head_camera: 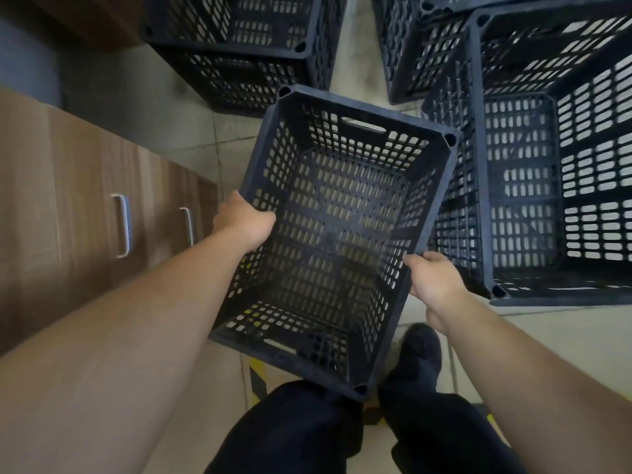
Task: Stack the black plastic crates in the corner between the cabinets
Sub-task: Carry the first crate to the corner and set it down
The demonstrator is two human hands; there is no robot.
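Note:
An empty black plastic crate (333, 230) with perforated walls hangs above the tiled floor in the middle of the view, mouth up and slightly turned. My left hand (244, 218) is closed over its left rim. On the right rim my right hand (432, 280) grips it. Ahead at the top left stands a stack of black crates (239, 46) beside the wooden cabinet. A tall stack of crates (547, 159) rises at the right, with one more crate (407, 49) behind it.
A wooden cabinet (78, 186) with two metal drawer handles (123, 225) runs along the left. A second cabinet edge (85, 18) shows at the top left. My dark trousers and a black shoe (419, 357) are below the crate. Yellow-black floor tape (256, 378) lies underfoot.

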